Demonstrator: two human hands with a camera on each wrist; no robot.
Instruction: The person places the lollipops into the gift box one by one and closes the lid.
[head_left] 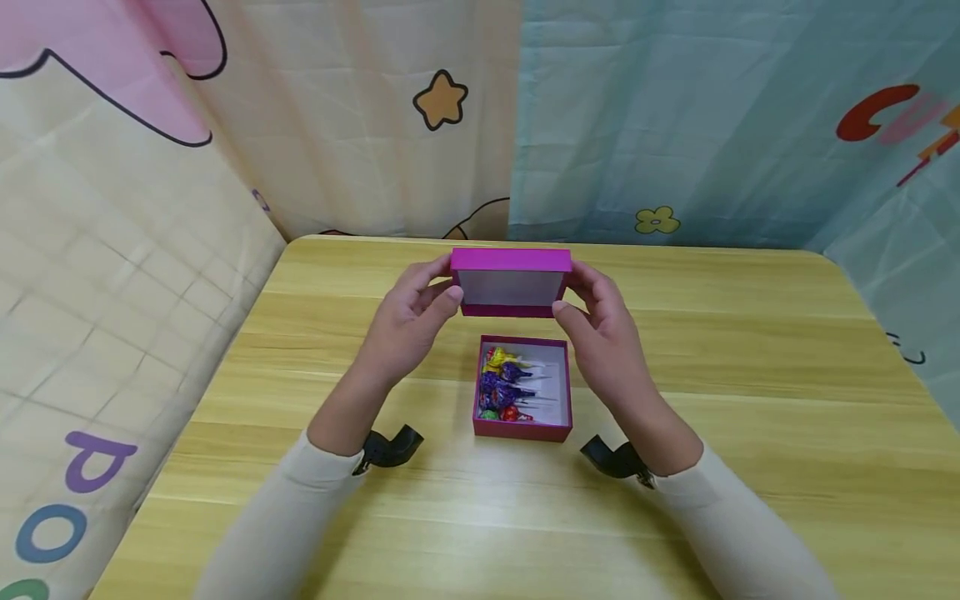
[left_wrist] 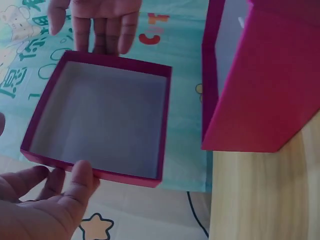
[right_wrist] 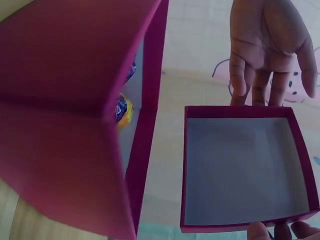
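A magenta box lid (head_left: 512, 260) is held up on its side, its pale inner face turned toward me. My left hand (head_left: 403, 327) grips the lid's left edge, thumb at the front and fingers behind. On the opposite edge, my right hand (head_left: 606, 340) holds it the same way. Below the lid, the magenta box (head_left: 522, 430) stands uncovered on the table. Inside it lie several lollipops (head_left: 512, 393) in purple, yellow, red and green wrappers, with white sticks pointing right. Both wrist views show the lid's inside (left_wrist: 100, 120) with nothing in it.
The wooden table (head_left: 750, 400) spreads around the box. A patterned curtain (head_left: 360, 125) hangs along the back and both sides. Each wrist carries a black camera mount (head_left: 395, 447) low over the table.
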